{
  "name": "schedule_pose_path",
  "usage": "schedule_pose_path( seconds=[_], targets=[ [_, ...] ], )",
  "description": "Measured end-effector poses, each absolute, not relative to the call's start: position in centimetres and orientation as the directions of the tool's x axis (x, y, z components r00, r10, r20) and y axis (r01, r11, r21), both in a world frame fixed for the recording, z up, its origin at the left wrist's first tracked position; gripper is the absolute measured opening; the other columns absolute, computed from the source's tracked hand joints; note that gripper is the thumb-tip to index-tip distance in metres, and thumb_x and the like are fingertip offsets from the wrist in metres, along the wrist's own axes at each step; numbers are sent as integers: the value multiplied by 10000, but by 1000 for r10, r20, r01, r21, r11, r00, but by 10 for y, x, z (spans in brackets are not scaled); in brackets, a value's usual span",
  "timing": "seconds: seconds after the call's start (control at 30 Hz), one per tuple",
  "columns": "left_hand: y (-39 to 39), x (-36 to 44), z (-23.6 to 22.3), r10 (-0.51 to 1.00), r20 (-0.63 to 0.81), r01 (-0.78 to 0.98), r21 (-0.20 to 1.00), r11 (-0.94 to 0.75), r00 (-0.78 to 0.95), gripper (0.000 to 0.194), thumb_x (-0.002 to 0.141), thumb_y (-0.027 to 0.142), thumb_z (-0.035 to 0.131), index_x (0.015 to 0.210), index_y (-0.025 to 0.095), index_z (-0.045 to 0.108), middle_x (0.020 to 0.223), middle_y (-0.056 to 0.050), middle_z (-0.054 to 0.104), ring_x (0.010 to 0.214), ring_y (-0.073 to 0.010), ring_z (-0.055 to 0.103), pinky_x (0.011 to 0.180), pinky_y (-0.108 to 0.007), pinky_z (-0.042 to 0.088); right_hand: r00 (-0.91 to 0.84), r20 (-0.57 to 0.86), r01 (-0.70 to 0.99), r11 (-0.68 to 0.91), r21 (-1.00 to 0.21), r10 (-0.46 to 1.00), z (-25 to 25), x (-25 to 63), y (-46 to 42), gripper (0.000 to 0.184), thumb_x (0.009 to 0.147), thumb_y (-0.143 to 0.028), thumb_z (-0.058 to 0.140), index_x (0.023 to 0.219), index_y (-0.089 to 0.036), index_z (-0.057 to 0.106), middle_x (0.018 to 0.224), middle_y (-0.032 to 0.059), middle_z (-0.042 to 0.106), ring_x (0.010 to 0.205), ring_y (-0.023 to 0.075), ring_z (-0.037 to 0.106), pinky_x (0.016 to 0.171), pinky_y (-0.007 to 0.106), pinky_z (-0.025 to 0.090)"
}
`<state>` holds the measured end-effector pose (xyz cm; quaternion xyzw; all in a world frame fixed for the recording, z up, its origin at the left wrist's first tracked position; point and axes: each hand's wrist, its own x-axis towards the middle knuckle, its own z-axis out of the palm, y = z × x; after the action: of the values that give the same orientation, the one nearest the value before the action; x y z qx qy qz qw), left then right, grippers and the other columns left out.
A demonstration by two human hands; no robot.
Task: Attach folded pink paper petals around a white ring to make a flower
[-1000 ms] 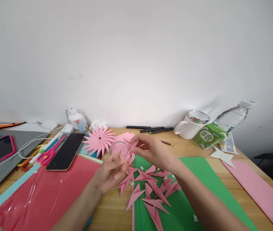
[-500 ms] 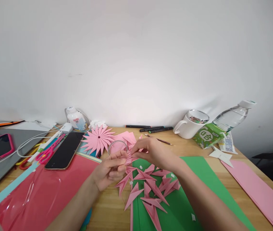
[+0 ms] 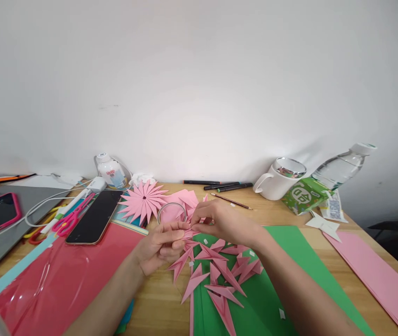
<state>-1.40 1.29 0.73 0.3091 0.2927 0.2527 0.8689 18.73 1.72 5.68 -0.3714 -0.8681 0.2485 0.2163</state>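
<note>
The left hand (image 3: 160,247) and the right hand (image 3: 225,223) now meet fingertip to fingertip, low over the folded pink paper cluster (image 3: 188,234). A second ago its pleats stand up and spread in plain view between them; now only slivers show past the fingers. The left hand is closed in a pinch on the cluster, its other fingers curled. The right hand's thumb and fingers are drawn together at the cluster's edge, seemingly nipping it too, though the exact contact is hidden. The change looks like one of grip and angle, a finer hold at one spot; whether the cluster's own shape alters cannot be told.

The cluster is above the wooden bench (image 3: 162,298), near the left edge of the green paper sheet (image 3: 300,261). Loose pointed pink paper pieces (image 3: 195,283) lie below the hands, some on the sheet, in much the same scatter as before. The clear round ring (image 3: 172,203) is just beyond the left fingertips, beside the pink paper pinwheel (image 3: 142,201). The dark slim pencil (image 3: 232,201), partly covered by the right hand earlier, now shows along its length.
</note>
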Motion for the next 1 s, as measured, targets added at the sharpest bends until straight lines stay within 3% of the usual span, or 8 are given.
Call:
schedule_pose_path(
  seconds=[0.37, 0.57, 1.0],
  targets=[
    [10, -10, 8, 663, -333, -204, 776, 597, 670, 266, 750, 240, 700, 944, 105, 577, 486, 62, 465, 341, 22, 188, 360, -139, 68, -624, 204, 547, 608, -576, 754, 57, 185, 15, 146, 808, -115, 603, 674, -145, 651, 698, 26, 644, 620, 111, 528, 604, 236, 385],
    [9, -10, 10, 667, -329, -199, 785, 586, 669, 314, 724, 269, 726, 945, 114, 565, 487, 64, 470, 344, 20, 190, 365, -145, 54, -605, 165, 543, 555, -630, 779, 56, 187, 16, 147, 821, -108, 573, 709, -150, 659, 718, 24, 649, 628, 108, 524, 606, 229, 386],
    [8, -9, 13, 675, -323, -187, 801, 568, 664, 368, 715, 308, 742, 950, 117, 532, 484, 63, 482, 350, 20, 194, 368, -143, 64, -620, 192, 529, 586, -614, 761, 55, 187, 15, 144, 803, -83, 590, 719, -160, 679, 744, 37, 666, 653, 119, 557, 622, 234, 394]
  ],
)
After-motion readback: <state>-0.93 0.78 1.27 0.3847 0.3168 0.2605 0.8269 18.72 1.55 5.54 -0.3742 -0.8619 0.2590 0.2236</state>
